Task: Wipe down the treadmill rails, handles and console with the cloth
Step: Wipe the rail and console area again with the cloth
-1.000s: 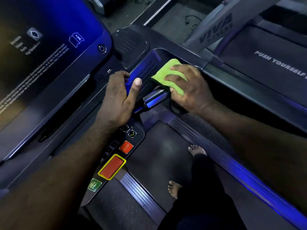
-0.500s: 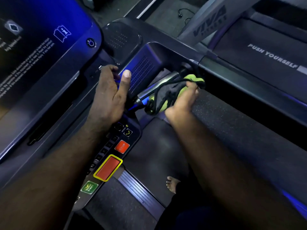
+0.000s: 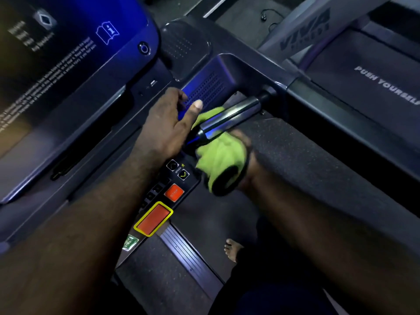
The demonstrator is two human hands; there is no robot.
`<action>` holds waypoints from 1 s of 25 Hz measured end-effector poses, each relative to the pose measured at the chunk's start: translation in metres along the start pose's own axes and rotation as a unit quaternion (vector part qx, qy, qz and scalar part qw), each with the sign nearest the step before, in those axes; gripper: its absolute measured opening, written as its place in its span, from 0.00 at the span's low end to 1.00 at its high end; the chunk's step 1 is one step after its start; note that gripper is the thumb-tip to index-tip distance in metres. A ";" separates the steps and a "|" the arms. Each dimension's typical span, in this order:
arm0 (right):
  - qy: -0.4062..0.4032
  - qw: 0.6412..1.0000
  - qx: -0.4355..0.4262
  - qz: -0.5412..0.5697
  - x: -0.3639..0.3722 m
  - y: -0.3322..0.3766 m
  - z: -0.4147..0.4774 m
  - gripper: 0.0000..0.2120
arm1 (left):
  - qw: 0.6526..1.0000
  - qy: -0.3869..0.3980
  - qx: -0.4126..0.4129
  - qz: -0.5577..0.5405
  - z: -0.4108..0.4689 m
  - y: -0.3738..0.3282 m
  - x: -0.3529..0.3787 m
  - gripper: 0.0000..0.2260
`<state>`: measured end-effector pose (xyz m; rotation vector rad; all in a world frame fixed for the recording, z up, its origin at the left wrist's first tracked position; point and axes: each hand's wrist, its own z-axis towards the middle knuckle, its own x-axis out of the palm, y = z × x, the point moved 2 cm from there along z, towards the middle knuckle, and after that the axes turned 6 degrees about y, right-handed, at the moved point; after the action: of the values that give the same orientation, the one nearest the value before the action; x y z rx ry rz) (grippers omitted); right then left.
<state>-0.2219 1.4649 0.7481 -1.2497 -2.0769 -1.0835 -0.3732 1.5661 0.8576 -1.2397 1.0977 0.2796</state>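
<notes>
A green cloth (image 3: 221,156) with a dark edge is wrapped under the near end of the shiny metal handle (image 3: 234,114). My right hand (image 3: 246,160) is mostly hidden beneath the cloth and grips it from below against the handle. My left hand (image 3: 169,126) rests on the console's edge beside the handle, thumb stretched toward the perforated speaker grille (image 3: 208,90). The console screen (image 3: 56,53) fills the upper left.
A control strip with a red stop button (image 3: 173,193), a larger yellow-rimmed red button (image 3: 153,219) and a green button (image 3: 130,242) runs below my left hand. The belt (image 3: 204,223) and ribbed side rail (image 3: 188,253) lie beneath; a bare foot (image 3: 233,248) stands there. A neighbouring treadmill (image 3: 375,71) is on the right.
My right hand has slid the cloth from the far end of the handle down to its near end, passing underneath it. My left hand has stayed on the console edge.
</notes>
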 end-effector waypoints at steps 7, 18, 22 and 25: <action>0.031 0.998 -0.043 -0.023 0.033 0.034 -0.024 0.23 | 0.996 0.071 -0.002 0.052 0.003 0.000 0.005 0.24; -0.018 0.534 -0.375 -0.757 0.031 0.140 -0.043 0.22 | 0.961 0.157 0.017 0.229 0.009 -0.007 0.004 0.35; 0.089 0.211 -0.281 -0.932 0.037 0.127 0.028 0.26 | 0.898 0.247 -0.073 0.356 0.022 -0.034 0.029 0.32; 0.122 0.207 -0.343 -0.908 0.054 0.129 0.044 0.30 | 0.902 0.301 -0.196 0.239 0.047 -0.039 0.043 0.32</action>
<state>-0.1327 1.5624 0.8116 2.3609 -1.7164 -2.5989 -0.3002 1.5759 0.8442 -1.4394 1.9658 0.5287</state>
